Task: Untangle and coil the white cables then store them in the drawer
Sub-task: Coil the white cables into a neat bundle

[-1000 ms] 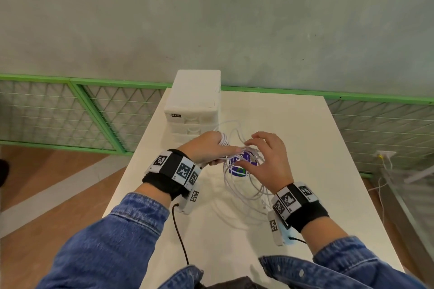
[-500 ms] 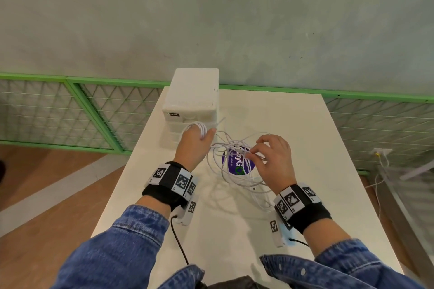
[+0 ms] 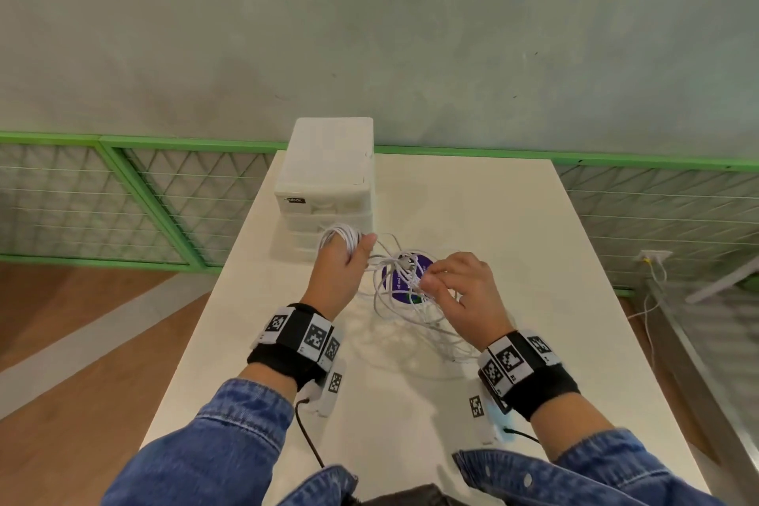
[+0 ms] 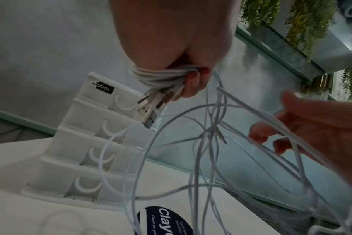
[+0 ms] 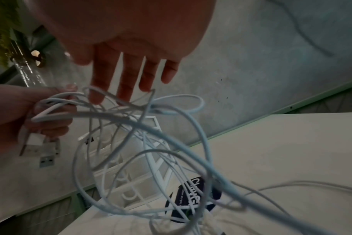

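From the head view, the left hand [image 3: 343, 271] is raised just in front of the white drawer unit [image 3: 328, 185], fingers curled round a bundle of coiled white cables [image 3: 341, 236]. To the right of the drawer unit, the right hand [image 3: 464, 296] has its fingertips in a loose tangle [image 3: 404, 300] of the same cables, which hangs over a dark round sticker [image 3: 404, 281] on the white table [image 3: 513, 226].

The left wrist view shows the left hand [image 4: 177, 39] gripping the wound loops [image 4: 161, 76], with USB plugs [image 4: 151, 111] hanging below the fist, in front of the drawer unit [image 4: 80, 143]; its drawers look closed. Loose strands [image 4: 211, 143] trail rightward from it to the right hand [image 4: 311, 124].

In the right wrist view, the right hand [image 5: 131, 47] has its fingers [image 5: 127, 76] nearly straight and spread, their tips touching the top strands of the tangle [image 5: 151, 143]; whether any strand is pinched cannot be told. The left hand [image 5: 20, 114] holds its bundle left of the drawer unit [image 5: 131, 159].
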### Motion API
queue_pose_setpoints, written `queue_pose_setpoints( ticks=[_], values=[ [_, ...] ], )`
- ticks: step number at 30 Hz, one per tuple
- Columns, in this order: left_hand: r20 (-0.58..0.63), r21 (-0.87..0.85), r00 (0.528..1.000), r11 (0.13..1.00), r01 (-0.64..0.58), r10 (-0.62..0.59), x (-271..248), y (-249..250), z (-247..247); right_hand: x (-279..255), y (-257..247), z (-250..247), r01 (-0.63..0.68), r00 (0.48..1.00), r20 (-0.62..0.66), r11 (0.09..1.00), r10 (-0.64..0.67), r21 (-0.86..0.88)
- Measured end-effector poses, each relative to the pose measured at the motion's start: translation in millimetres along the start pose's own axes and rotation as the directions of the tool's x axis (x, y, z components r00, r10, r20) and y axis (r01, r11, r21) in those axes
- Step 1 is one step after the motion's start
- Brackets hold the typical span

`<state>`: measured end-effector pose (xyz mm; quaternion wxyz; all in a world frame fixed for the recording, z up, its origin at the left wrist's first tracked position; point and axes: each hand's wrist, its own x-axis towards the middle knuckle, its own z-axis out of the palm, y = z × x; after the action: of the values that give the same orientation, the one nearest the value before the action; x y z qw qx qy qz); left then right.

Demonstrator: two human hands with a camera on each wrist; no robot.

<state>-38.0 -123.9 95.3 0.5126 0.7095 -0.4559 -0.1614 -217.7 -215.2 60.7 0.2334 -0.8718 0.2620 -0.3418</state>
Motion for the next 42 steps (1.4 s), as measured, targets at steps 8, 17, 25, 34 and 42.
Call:
queue_pose_setpoints(
  ticks=[8, 17, 25, 34, 42],
  values=[
    [0.094, -0.077, 0.996, 0.997, 0.013, -0.005, -11.8, 10.1, 4.6, 12.8, -8.8, 5.9, -0.128, 0.979, 0.117, 0.953, 0.166, -0.276],
    [0.049, 0.082, 0.998, 0.996, 0.024, -0.028, -10.7, -2.9, -14.2, 19.9, -20.8, 2.7, -0.302, 0.934, 0.212, 0.953, 0.287, 0.04],
    [0.051, 0.06, 0.991, 0.991, 0.118, -0.121, -17.2, -5.8, -12.9, 25.0, -26.7, 4.6, -0.42, 0.906, 0.142, 0.89, 0.399, 0.178],
    [-0.12, 0.249, 0.992, 0.965, 0.079, -0.05, -8.0, -2.7, -19.9, 14.1, -15.1, 4.8, -0.201, 0.971, 0.169, 0.964, 0.172, 0.173],
    [-0.005, 0.222, 0.997, 0.972, 0.075, -0.076, -6.1, 3.1, -23.2, 15.1, 5.7, -4.1, -0.419, 0.907, 0.112, 0.891, 0.405, 0.175]
  ],
)
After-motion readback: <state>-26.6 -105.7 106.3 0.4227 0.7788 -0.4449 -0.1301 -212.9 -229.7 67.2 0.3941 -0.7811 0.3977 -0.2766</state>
